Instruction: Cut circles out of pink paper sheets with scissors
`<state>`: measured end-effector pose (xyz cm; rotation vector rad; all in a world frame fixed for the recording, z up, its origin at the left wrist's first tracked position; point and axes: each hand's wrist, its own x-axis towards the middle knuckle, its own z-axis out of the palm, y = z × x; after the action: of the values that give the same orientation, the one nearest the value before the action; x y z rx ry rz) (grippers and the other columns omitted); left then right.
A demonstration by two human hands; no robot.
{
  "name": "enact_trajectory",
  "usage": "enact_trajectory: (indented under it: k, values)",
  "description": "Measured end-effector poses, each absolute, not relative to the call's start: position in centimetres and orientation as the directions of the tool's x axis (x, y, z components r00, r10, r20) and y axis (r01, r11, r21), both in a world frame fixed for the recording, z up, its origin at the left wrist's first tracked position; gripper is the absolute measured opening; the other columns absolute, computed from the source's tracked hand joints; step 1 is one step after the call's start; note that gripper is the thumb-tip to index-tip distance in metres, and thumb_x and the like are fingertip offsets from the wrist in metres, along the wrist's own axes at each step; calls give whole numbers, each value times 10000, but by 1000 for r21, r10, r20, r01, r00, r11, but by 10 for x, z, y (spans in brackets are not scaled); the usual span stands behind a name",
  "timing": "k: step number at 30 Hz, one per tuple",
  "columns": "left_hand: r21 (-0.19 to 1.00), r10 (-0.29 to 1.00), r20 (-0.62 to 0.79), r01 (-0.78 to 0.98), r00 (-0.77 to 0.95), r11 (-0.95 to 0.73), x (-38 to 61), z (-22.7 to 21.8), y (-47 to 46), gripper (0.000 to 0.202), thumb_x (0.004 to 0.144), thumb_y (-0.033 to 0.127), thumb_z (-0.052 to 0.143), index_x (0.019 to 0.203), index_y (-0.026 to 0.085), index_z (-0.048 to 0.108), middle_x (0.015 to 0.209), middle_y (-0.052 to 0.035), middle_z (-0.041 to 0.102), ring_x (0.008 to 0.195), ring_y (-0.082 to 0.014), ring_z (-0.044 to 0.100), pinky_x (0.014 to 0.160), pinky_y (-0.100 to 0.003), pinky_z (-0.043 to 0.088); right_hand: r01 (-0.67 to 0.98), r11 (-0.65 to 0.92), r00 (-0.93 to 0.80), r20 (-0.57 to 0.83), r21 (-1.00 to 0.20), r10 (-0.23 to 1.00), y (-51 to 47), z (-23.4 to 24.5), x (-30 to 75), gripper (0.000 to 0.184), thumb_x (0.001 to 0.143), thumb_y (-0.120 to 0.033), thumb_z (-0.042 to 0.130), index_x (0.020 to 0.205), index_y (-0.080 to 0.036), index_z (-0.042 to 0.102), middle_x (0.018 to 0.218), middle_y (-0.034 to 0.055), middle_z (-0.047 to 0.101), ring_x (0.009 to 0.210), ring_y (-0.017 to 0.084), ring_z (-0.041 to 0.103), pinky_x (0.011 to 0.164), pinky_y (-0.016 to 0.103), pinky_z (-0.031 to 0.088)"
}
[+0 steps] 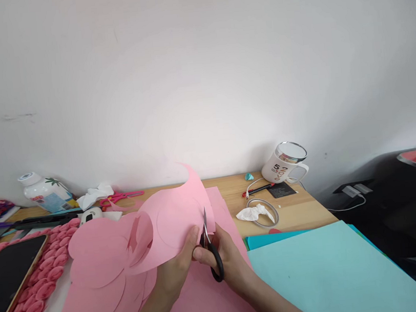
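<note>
My left hand (178, 267) pinches the lower edge of a pink sheet of paper (178, 210), which has curved cut edges and a faint circle drawn on it. In my right hand (225, 257) is a pair of scissors (217, 262) with black handles, fingers closed around them. The blades point up and lie at the paper's right part, just right of my left thumb. Cut pink paper shapes (96, 299) with rounded edges overlap at the left. Beneath both hands lie more pink sheets (207, 303).
Light blue paper (325, 272) covers the right front. Behind it stand a white mug (280, 163), a crumpled tissue (255, 213) and a cable. At the left are a phone (13, 277) on a pink ruffled mat (40, 290), a white bottle (47, 191) and pink scissors (122, 197).
</note>
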<state>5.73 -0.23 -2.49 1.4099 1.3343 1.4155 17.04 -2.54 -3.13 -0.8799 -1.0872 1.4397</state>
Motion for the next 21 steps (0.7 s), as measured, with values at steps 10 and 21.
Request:
enact_trajectory:
  k: [10,21]
  values:
    - [947,961,266,209,-78,-245,58,-15,-2,286,702,473,643,581,214,629,476,-14,591,609,-228,652,614,-349,594,-243,-53,-116,-25,-969,993,-24,-29,171,504,604,-509,741,901,-180,502,593,-40,512,528,137,493,512,258,391]
    - [977,975,190,124,-115,-176,60,-23,-3,294,662,433,693,800,175,676,831,-66,715,868,-253,666,802,-368,569,-325,-24,-114,14,-946,993,-23,-32,172,499,598,-469,775,864,-203,446,573,-77,385,519,96,319,476,221,252]
